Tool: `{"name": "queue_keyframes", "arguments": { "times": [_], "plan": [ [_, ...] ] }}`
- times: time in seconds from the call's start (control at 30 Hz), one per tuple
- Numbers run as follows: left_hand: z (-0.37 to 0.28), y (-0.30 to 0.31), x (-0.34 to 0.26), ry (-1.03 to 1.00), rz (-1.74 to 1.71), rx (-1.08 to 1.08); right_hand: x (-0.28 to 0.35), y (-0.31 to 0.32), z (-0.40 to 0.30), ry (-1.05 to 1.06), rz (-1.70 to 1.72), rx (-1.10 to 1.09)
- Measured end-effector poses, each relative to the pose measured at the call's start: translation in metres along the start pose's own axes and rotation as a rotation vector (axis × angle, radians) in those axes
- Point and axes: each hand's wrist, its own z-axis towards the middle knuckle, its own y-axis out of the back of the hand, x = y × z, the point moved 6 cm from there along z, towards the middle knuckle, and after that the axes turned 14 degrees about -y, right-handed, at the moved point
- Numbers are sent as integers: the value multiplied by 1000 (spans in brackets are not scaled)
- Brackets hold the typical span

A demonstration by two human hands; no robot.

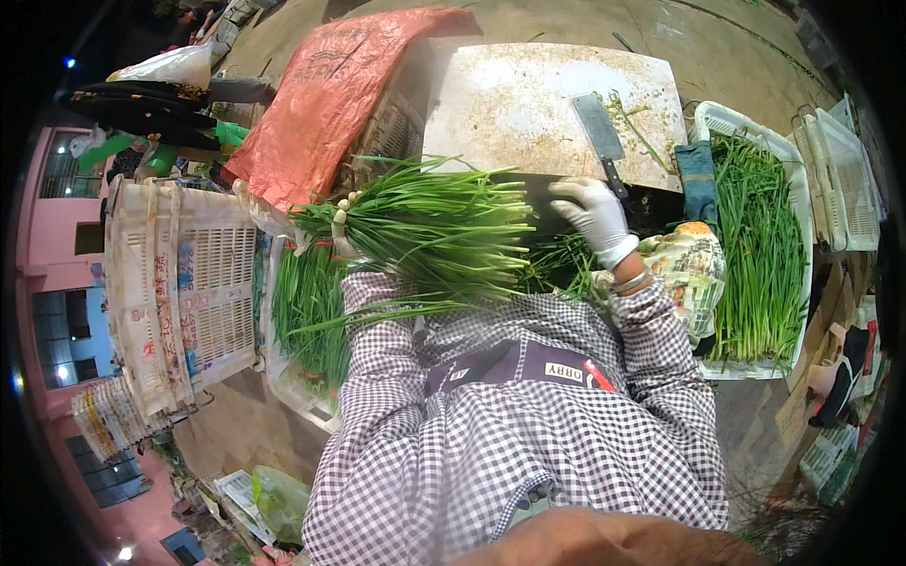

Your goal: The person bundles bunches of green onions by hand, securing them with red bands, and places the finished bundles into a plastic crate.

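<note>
My left hand point(342, 225), in a pale glove, grips a thick bunch of leafy greens point(439, 233) that look like garlic chives. Its fingers wrap the leafy end, and the pale cut stalks point right. My right hand point(589, 216), in a white glove, is just right of the stalk ends, its fingers apart and nothing seen in them. Close beyond it, a cleaver point(599, 127) lies on a stained white board point(495, 99), its black handle point(614, 178) over the near edge. Loose green leaves point(563, 265) lie below my right hand.
At right, a white plastic crate point(803, 205) holds many chives, with a blue cloth point(697, 182) over its side. Another crate point(283, 385) of chives sits at left. Beyond are a red plastic sheet point(333, 92) and stacked white crates point(212, 283) bearing writing.
</note>
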Motion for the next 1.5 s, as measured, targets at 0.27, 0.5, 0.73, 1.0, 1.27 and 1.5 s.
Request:
{"name": "queue_keyframes", "arguments": {
  "times": [0.27, 0.5, 0.73, 1.0, 1.27, 1.5],
  "plan": [
    [2, -9, 5, 20, 15, 63, 74, -50, 1, 354, -56, -46],
    [-4, -8, 17, 81, -4, 72, 14, -35, -11, 211, -94, 65],
    [1, -18, 22, 126, -7, 53, -162, -2, -10, -540, -936, 235],
    [0, -13, 20, 150, 9, -6, 52, -27, 12, 396, -182, -3],
    [0, -14, 21, 147, -16, 35, 55, -74, 12, 596, -412, 120],
    [-1, -14, 22, 158, 20, 37, 35, -56, 5, 521, -335, 29]
  ]
}}
